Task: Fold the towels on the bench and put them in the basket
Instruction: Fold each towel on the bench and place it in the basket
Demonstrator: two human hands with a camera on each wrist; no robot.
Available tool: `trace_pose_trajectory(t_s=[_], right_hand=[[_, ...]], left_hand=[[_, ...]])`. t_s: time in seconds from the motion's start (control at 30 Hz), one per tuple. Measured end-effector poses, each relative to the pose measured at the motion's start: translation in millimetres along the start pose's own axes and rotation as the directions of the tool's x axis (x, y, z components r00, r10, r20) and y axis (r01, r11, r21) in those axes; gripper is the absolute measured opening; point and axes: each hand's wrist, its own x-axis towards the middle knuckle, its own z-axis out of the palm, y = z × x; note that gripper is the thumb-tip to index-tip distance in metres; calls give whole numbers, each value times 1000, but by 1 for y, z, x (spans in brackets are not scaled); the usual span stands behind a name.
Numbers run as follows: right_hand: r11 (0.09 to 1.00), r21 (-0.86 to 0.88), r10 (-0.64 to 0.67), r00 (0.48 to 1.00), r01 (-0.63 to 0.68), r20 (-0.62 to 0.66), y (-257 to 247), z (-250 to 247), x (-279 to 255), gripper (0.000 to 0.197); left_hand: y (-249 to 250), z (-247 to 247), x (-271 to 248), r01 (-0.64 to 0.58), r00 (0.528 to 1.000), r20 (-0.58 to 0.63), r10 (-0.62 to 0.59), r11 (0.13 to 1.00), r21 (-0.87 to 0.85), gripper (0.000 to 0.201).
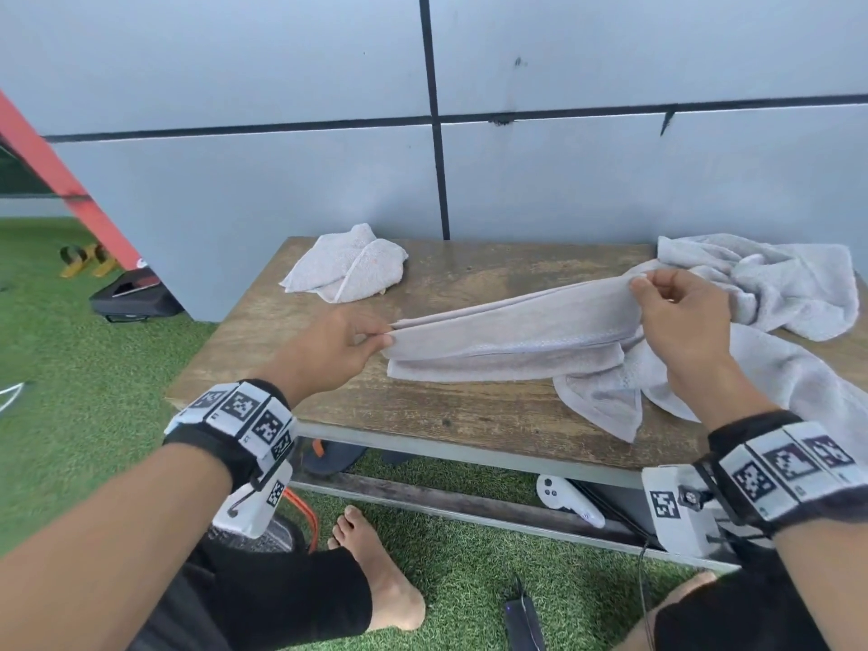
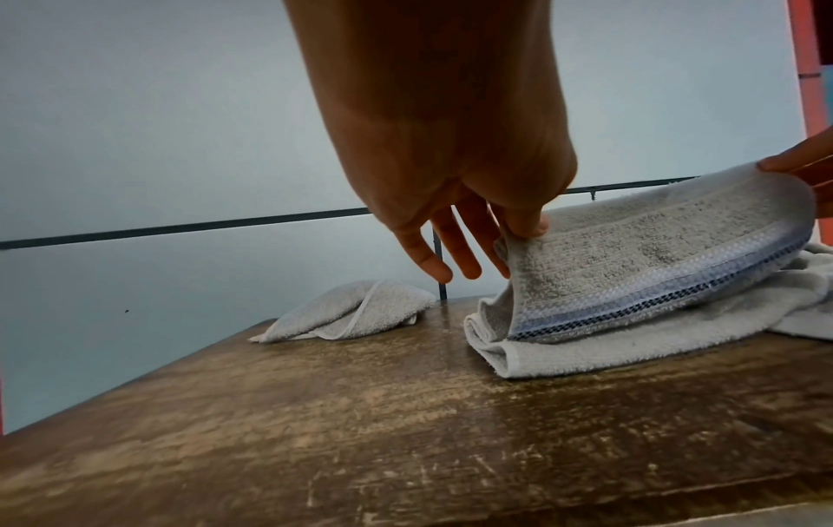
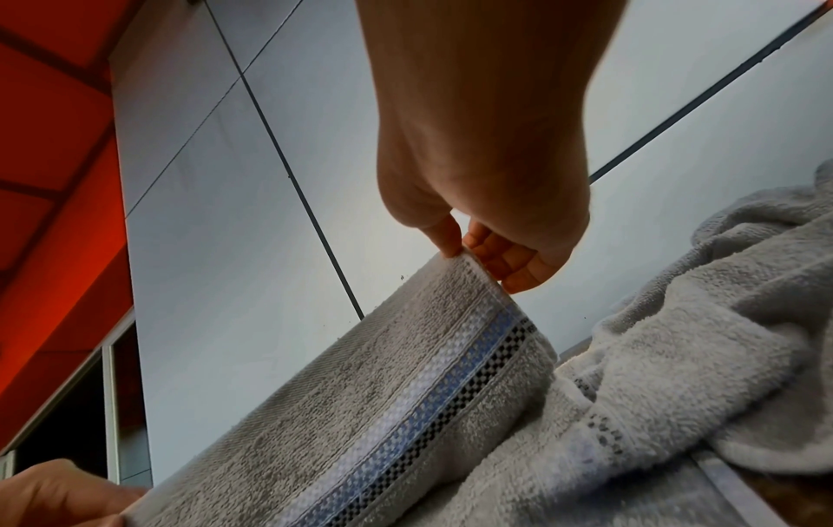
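A grey towel with a blue and checked stripe is stretched between my hands above the wooden bench. My left hand pinches its left corner with thumb and forefinger, the other fingers straight. My right hand pinches the right corner, raised higher. The towel's lower layers lie folded on the bench. A small folded towel lies at the back left. More crumpled grey towel is heaped at the right. No basket is in view.
A grey panelled wall stands right behind the bench. Artificial grass lies around, with a dark case at the left. Under the bench lie a white controller and footwear; my bare foot is in front.
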Motion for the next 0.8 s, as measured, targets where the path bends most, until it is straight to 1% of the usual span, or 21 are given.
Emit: trace_pose_trajectory(t_s=[0.07, 0.13, 0.23, 0.33, 0.43, 0.47, 0.53, 0.6, 0.67, 0.7, 0.8], right_hand=[[1000, -13, 9, 1000, -9, 8, 2, 1, 1, 8], [1000, -20, 14, 1000, -14, 12, 4, 1, 2, 7], [1000, -27, 13, 1000, -12, 13, 6, 1, 4, 8], [1000, -30, 9, 1000, -8, 15, 8, 1, 5, 10], [1000, -12, -5, 1000, 5, 15, 4, -1, 6, 10], [1000, 4, -16, 1000, 15, 20, 3, -1, 6, 9], [999, 22, -31, 999, 30, 40, 0, -4, 4, 7], [999, 23, -33, 997, 31, 73, -8, -6, 5, 5], [999, 50, -19, 993, 14, 112, -22, -7, 10, 6], [998, 63, -22, 993, 15, 116, -33, -6, 15, 5], [997, -5, -81, 990, 82, 119, -77, -1, 39, 7]], left_hand=[[-4, 1, -1, 50, 997, -52, -55, 995, -87, 12], [-7, 2, -1, 106, 987, -102, -123, 981, -161, 11], [-3, 2, -3, 158, 974, -122, -188, 961, -226, 9], [8, -1, -5, 157, 970, -136, -200, 949, -275, 6], [11, -2, -5, 113, 971, -167, -172, 943, -313, 5], [11, -4, -6, 100, 969, -178, -169, 934, -342, 6], [9, -8, -6, 103, 966, -185, -182, 923, -370, 15], [10, -19, -2, 102, 963, -210, -167, 952, -289, 17], [14, -38, 4, 96, 966, -225, -132, 982, -164, 10], [17, -49, 10, 79, 963, -248, -108, 989, -124, 10], [28, -88, 33, 56, 936, -341, -88, 993, -102, 7]])
